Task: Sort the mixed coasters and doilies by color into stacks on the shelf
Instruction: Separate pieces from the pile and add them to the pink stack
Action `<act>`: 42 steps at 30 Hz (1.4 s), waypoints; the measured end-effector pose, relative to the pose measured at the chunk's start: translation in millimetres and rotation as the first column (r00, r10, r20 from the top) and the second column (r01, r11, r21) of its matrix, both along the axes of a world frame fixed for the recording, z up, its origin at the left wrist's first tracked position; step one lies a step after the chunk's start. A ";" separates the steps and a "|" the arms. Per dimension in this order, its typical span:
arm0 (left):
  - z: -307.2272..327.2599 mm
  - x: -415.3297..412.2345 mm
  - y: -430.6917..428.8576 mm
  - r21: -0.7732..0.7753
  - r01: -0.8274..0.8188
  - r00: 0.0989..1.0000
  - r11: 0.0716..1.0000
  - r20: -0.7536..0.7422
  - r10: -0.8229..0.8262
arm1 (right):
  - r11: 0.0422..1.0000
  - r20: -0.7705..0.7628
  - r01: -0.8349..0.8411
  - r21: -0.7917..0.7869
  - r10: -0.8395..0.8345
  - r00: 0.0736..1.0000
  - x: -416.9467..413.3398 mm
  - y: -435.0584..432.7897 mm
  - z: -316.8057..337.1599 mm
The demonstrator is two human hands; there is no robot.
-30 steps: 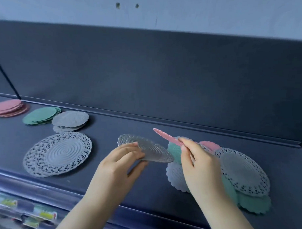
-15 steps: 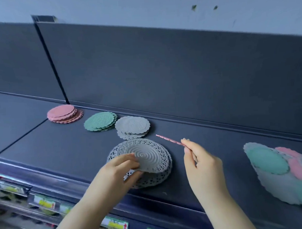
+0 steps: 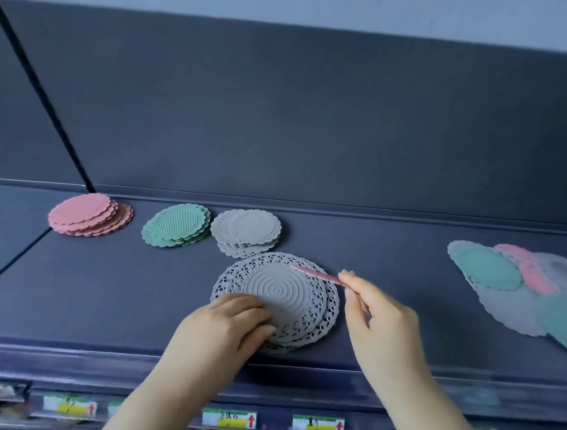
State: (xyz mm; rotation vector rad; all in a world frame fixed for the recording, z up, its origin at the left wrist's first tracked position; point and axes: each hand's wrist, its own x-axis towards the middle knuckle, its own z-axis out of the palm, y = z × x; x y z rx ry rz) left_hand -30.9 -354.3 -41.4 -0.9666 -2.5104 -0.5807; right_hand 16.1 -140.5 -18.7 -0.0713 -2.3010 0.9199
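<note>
On the dark shelf [image 3: 117, 285] lie three small stacks: pink coasters [image 3: 86, 215], green coasters [image 3: 176, 225] and grey coasters [image 3: 247, 232]. In front of them sits a stack of grey lace doilies [image 3: 288, 295]. My left hand [image 3: 228, 323] holds the near edge of the top doily, thumb under it and fingers on top. My right hand [image 3: 372, 305] pinches a pink coaster [image 3: 316, 273] edge-on, just above the doily stack's right side. A mixed pile [image 3: 516, 287] of grey, green and pink pieces lies at the far right.
The shelf's dark back panel [image 3: 304, 117] rises behind the stacks. A black divider [image 3: 43, 101] marks the left bay. Price labels [image 3: 230, 419] run along the front rail below. Bare shelf lies between the doily stack and the mixed pile.
My left hand carried a grey doily from the mixed pile leftward and laid it on the doily stack. My right hand followed left with the pink coaster. The view shifted left.
</note>
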 end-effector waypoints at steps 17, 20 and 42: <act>30.5 -31.3 9.5 -0.207 -0.246 0.969 0.947 -0.017 0.248 | 0.983 -0.065 -0.184 -0.008 0.183 0.981 -54.6 15.8 6.3; 28.0 -38.8 -1.0 -0.219 -0.242 0.968 0.945 0.007 0.250 | 0.985 -0.035 -0.169 -0.020 0.168 0.985 -62.5 8.2 9.2; 22.3 -154.2 -300.1 -0.192 -0.292 0.955 0.937 -0.010 0.295 | 0.969 0.002 -0.244 0.029 0.244 0.970 -208.3 -319.9 12.2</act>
